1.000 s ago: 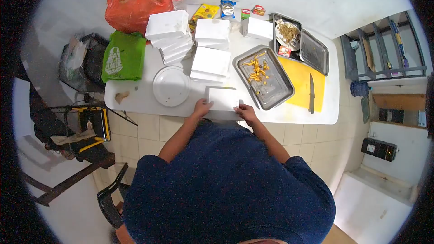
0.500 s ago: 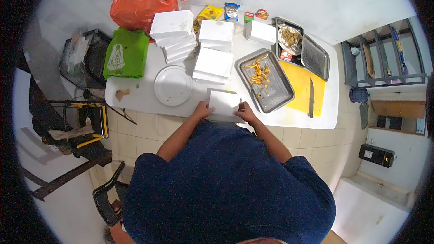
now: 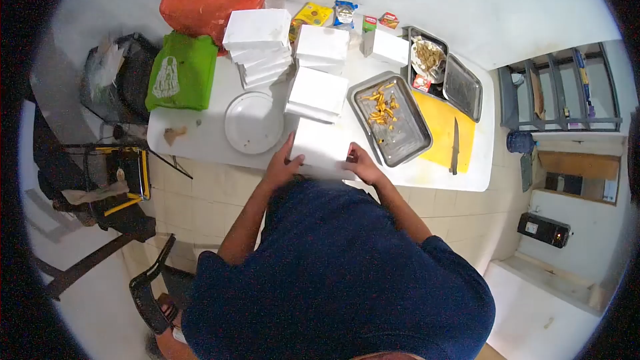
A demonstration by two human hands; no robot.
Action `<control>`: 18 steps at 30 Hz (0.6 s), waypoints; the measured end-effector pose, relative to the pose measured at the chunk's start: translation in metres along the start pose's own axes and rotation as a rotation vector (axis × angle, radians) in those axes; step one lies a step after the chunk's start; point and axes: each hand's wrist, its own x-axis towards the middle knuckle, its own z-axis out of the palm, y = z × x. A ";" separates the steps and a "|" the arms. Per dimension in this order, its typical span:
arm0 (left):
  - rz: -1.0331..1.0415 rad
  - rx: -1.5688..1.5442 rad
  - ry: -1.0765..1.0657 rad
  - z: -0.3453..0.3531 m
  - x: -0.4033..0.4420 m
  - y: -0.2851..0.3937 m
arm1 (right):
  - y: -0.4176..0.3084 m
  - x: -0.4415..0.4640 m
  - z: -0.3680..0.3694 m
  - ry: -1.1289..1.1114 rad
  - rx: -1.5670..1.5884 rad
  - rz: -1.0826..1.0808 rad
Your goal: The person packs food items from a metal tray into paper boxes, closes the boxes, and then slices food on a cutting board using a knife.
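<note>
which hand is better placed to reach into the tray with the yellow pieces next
Likely the right hand: it is at the right edge of the white box, nearer the tray; the left hand is at the opposite edge.

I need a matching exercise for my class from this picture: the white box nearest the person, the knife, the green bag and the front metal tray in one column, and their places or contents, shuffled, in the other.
Things:
1. White box nearest the person
2. Knife
3. Green bag
4. Front metal tray

Places or contents:
A. Holds yellow-brown strips
B. Next to the orange bag
C. Between the left hand and right hand
D. On the yellow board

Right pairs: 1-C, 2-D, 3-B, 4-A
</note>
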 end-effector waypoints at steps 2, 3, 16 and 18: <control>0.156 -0.009 0.049 -0.006 0.010 0.019 | -0.022 0.009 0.002 0.026 0.001 -0.036; 0.227 0.025 0.094 -0.008 0.013 0.035 | -0.036 0.014 0.004 0.042 -0.013 -0.063; 0.312 0.332 0.169 -0.039 0.109 0.069 | -0.112 0.096 0.006 0.496 -0.765 -0.211; 0.312 0.347 0.114 -0.046 0.112 0.073 | -0.111 0.102 0.001 0.486 -0.749 -0.166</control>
